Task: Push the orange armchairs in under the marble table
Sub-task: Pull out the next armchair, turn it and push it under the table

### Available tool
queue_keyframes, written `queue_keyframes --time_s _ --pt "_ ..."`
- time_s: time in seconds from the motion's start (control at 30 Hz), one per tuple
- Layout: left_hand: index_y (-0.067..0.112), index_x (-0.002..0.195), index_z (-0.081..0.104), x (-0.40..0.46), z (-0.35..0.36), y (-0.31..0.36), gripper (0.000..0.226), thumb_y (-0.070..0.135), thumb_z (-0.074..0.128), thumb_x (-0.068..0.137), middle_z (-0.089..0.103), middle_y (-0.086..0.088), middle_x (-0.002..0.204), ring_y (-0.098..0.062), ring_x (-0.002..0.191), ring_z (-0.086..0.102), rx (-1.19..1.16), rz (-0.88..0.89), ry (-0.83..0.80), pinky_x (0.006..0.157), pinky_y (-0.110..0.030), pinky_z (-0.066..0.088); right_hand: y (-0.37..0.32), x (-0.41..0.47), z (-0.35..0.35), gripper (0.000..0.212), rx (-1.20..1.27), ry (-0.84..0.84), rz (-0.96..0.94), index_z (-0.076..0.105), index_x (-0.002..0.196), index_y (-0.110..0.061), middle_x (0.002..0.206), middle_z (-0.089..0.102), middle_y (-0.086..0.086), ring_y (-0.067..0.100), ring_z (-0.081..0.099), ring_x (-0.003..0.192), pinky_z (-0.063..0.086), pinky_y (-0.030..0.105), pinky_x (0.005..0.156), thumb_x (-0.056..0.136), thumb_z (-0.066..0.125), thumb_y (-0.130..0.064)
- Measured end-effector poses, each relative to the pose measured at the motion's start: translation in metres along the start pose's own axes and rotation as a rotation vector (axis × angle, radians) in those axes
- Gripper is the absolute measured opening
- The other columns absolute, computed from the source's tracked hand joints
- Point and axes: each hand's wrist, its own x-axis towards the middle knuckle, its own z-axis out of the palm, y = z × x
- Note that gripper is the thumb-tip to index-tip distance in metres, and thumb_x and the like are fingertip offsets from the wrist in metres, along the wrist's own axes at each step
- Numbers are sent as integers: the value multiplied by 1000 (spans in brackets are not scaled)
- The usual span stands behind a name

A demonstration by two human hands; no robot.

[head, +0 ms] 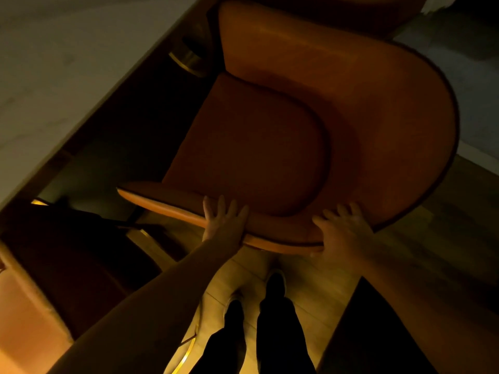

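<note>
An orange armchair (270, 147) with dark piping fills the middle of the view, its open front turned toward the marble table (54, 76) at the upper left. The seat's front edge lies close to the table's edge. My left hand (224, 222) rests flat on the near rim of the chair, fingers straight and spread over the top. My right hand (344, 234) holds the same rim further right, with fingers draped over it and the thumb against its outer side. Both arms are stretched out in front of me.
A second orange armchair (32, 300) stands at the lower left beside the table, with a gold-coloured metal leg (189, 346) on the wooden floor. Another chair's back (324, 12) shows at the top. A dark block (391, 333) sits at the lower right. My feet (256, 298) stand just behind the chair.
</note>
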Motion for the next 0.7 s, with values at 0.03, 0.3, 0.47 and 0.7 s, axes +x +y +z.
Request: queue_keyframes --time_s 0.03,0.3,0.47,0.7 --pt "22 149 13 0 2 1 92 42 70 80 25 -12 151 -43 142 11 18 -14 -1 105 -72 -4 0 0 1 89 1 14 3 34 143 -29 143 45 1 32 36 131 20 54 110 72 51 -80" --pt "25 138 35 0 14 4 54 36 58 90 47 -5 131 -34 128 35 13 -33 156 108 -69 8 -3 2 2 86 -31 40 12 42 138 -29 135 53 -3 24 46 122 29 47 105 70 50 -82" --pt "27 131 39 1 15 4 45 32 58 90 50 -7 130 -35 127 38 -10 -27 132 108 -70 9 -6 -1 0 90 19 25 49 42 140 -28 137 53 -3 21 47 124 27 45 109 68 55 -81" --pt "23 129 45 -23 17 4 40 30 55 91 53 -7 129 -34 126 42 29 36 84 108 -68 15 -29 -27 9 90 86 40 116 43 139 -29 131 57 -2 19 50 121 25 42 110 67 61 -79"
